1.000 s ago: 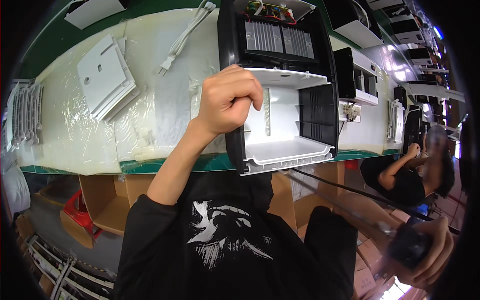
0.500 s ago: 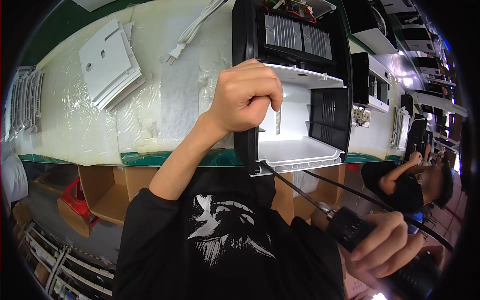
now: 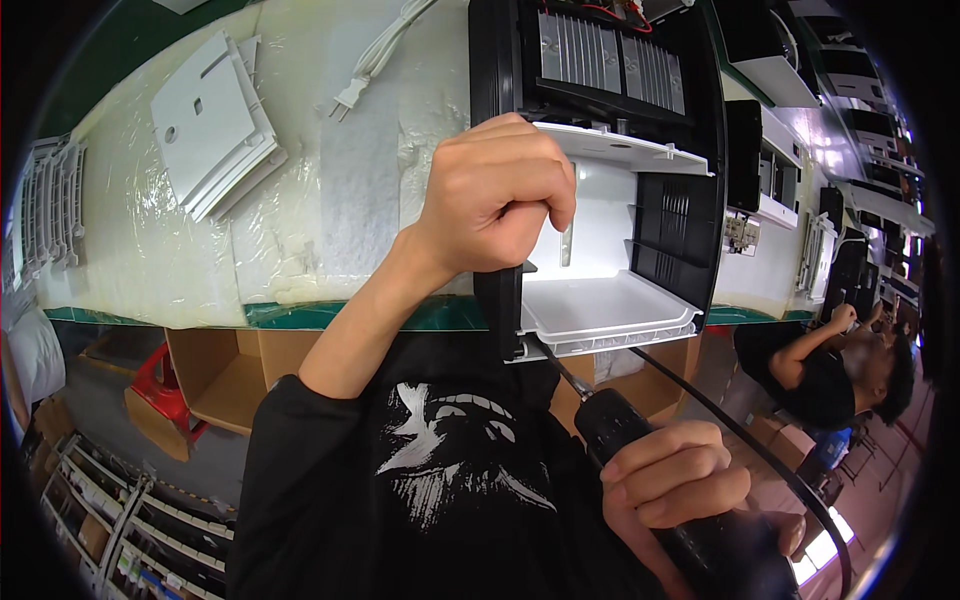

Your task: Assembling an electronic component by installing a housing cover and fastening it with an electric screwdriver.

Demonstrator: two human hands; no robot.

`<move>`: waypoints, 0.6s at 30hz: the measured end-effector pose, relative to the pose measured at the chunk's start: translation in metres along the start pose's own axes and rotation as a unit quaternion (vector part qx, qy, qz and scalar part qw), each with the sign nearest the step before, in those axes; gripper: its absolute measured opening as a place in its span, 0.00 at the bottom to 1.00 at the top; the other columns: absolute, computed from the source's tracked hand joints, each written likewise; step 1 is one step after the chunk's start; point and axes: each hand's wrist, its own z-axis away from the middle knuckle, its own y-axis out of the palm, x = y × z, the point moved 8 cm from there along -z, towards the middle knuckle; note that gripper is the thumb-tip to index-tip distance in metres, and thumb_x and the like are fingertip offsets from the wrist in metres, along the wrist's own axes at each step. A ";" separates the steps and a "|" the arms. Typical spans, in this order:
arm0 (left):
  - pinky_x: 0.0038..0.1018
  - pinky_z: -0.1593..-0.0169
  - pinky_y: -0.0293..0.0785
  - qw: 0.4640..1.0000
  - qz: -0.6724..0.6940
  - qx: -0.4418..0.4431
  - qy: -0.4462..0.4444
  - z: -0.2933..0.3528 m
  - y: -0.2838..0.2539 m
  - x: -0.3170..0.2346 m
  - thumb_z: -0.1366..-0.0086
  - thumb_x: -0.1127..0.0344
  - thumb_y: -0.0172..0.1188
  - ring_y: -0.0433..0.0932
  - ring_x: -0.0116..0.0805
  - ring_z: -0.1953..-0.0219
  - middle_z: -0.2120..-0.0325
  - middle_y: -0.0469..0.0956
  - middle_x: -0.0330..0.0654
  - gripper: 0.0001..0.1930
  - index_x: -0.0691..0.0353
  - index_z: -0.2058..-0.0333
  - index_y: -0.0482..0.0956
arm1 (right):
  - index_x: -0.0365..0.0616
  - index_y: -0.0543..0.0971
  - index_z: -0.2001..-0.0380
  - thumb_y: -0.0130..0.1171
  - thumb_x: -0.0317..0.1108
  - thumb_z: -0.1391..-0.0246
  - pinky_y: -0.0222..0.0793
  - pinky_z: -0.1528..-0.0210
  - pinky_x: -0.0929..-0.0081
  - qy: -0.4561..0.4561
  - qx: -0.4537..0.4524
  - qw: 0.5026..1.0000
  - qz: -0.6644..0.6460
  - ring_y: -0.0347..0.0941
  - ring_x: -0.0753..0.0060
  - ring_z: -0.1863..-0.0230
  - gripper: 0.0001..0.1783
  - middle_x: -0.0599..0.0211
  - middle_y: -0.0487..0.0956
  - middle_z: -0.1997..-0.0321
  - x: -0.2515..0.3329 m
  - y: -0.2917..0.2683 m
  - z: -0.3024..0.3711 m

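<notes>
A black appliance housing [image 3: 492, 300] with a white-lined compartment [image 3: 600, 200] and finned metal blocks [image 3: 580, 50] at its far end lies on the bench. My left hand [image 3: 495, 195] is closed in a fist at the housing's left wall; what its fingers hold, if anything, is hidden. My right hand [image 3: 680, 475] is wrapped round a black electric screwdriver [image 3: 612, 420]. Its long bit slants up to the near left corner of the housing, beside the white ledge [image 3: 605, 305]. The bit's very tip is hidden there.
White flat panels [image 3: 215, 125] and a white power cord [image 3: 375, 65] lie on the plastic-covered bench [image 3: 290, 200]. Below it stand cardboard boxes [image 3: 215, 375] and a red stool [image 3: 155, 395]. A black cable [image 3: 740, 430] hangs at right. A co-worker [image 3: 810, 370] sits further right.
My right hand has brought the screwdriver left and closer to the housing, and the bit now stands steeper at the corner. The left hand stays almost in place. The housing appears slightly shifted right.
</notes>
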 end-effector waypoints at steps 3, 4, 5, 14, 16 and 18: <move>0.22 0.76 0.60 1.000 0.008 -0.003 0.012 -0.002 0.002 0.000 0.70 0.82 0.44 0.67 0.27 0.83 0.86 0.74 0.35 0.11 0.59 0.88 0.73 | 0.35 0.73 0.80 0.64 0.22 0.64 0.76 0.78 0.73 0.022 -0.027 0.999 0.008 0.75 0.59 0.80 0.08 0.54 0.77 0.80 -0.003 -0.002 -0.001; 0.22 0.76 0.60 1.000 0.006 -0.005 0.013 -0.001 0.000 0.000 0.70 0.82 0.44 0.67 0.27 0.83 0.86 0.74 0.35 0.11 0.59 0.88 0.73 | 0.35 0.73 0.78 0.65 0.22 0.63 0.76 0.78 0.73 0.027 -0.016 1.000 0.001 0.75 0.59 0.80 0.09 0.54 0.77 0.80 -0.006 0.000 -0.001; 0.22 0.76 0.60 1.000 0.004 -0.006 0.012 0.000 0.000 0.000 0.70 0.82 0.44 0.67 0.27 0.83 0.86 0.74 0.35 0.11 0.59 0.88 0.73 | 0.35 0.73 0.77 0.65 0.23 0.63 0.76 0.78 0.73 0.031 -0.006 0.999 -0.005 0.75 0.58 0.80 0.10 0.54 0.77 0.80 -0.009 0.002 -0.001; 0.23 0.77 0.60 1.000 -0.002 -0.027 0.006 0.001 -0.004 0.001 0.70 0.82 0.45 0.66 0.29 0.83 0.87 0.72 0.35 0.10 0.59 0.89 0.72 | 0.33 0.74 0.76 0.65 0.22 0.65 0.74 0.79 0.74 0.006 0.036 0.999 0.018 0.75 0.58 0.79 0.11 0.54 0.77 0.80 -0.017 0.020 -0.011; 0.23 0.77 0.61 0.999 0.004 -0.026 0.019 0.000 -0.001 0.000 0.70 0.81 0.46 0.67 0.30 0.83 0.86 0.72 0.35 0.09 0.58 0.89 0.71 | 0.32 0.75 0.76 0.65 0.22 0.64 0.74 0.80 0.74 -0.015 0.054 0.998 0.015 0.75 0.57 0.79 0.10 0.53 0.77 0.80 -0.016 0.019 -0.015; 0.23 0.77 0.61 0.999 0.009 -0.048 0.023 0.001 0.000 0.000 0.70 0.81 0.47 0.67 0.30 0.83 0.86 0.72 0.35 0.09 0.58 0.89 0.71 | 0.30 0.76 0.76 0.56 0.35 0.52 0.75 0.76 0.69 0.009 0.133 0.991 -0.015 0.75 0.51 0.77 0.14 0.48 0.77 0.77 -0.018 0.023 -0.015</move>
